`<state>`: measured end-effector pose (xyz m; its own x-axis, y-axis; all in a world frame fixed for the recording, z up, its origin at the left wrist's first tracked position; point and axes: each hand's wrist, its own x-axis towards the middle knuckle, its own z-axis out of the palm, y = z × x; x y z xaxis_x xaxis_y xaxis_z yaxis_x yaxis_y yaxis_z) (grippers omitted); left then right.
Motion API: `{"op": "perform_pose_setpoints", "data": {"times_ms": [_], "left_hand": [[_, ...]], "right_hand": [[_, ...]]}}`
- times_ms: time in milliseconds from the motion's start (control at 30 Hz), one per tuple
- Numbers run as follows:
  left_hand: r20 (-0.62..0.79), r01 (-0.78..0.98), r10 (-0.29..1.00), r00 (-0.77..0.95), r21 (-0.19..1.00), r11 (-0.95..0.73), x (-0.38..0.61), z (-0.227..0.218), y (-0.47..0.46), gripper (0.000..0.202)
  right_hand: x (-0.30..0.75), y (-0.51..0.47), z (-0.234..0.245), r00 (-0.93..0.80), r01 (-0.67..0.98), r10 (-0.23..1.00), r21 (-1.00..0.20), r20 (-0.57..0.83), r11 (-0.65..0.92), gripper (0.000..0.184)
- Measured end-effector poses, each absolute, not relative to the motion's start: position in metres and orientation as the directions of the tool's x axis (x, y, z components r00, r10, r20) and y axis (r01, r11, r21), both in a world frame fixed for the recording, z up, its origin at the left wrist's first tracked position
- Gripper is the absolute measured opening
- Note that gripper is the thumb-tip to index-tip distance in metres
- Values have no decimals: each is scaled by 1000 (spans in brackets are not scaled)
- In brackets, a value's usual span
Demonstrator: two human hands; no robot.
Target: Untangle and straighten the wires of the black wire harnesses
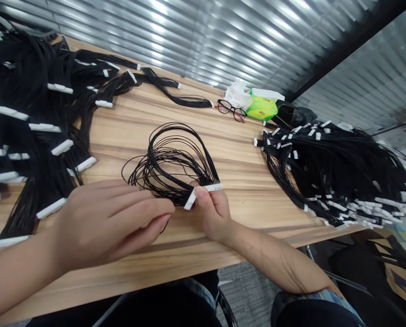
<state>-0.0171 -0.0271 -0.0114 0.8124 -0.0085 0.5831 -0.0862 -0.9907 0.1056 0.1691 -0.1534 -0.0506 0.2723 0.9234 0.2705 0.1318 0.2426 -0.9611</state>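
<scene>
A looped black wire harness (180, 156) rests on the wooden table in front of me, with two white connectors at its gathered ends. My right hand (215, 215) grips these ends, its thumb on one white connector (190, 199); the other white connector (214, 187) sticks out behind the thumb. Just to the left, my left hand (112, 218) is closed in a pinch, thumb against forefinger. A thin black wire (165, 225) shows below those fingertips, seemingly held between them. The palm and the lower fingers of my right hand are partly hidden.
Black harnesses with white connectors (44, 127) pile up on the left, and another harness heap (346, 168) covers the right end. Along the back lie loose harnesses (182, 97), glasses (232, 110) and a green tissue pack (262, 106). The wooden table's (128, 277) front edge runs near my lap.
</scene>
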Motion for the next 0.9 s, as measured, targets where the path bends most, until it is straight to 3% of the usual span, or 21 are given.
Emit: {"op": "perform_pose_setpoints", "data": {"times_ms": [133,267,500,733,900], "left_hand": [[600,-1,-13,800,-20,-1000,-14,-12,-26,22],[576,36,-4,817,-57,-998,-13,-12,-29,29],[599,97,105,794,46,-994,-15,-20,-30,33],[534,54,49,844,7,-999,-25,-14,-32,35],[613,30,40,789,27,-999,-16,-14,-29,23]], "right_hand": [[168,-154,-51,268,146,927,-962,263,230,43],[168,-154,-52,249,150,932,-961,265,233,45],[166,-154,-52,223,187,943,-960,246,207,47],[164,-156,-49,215,232,943,-951,256,205,48],[166,-155,-49,187,254,936,-935,298,247,44]]}}
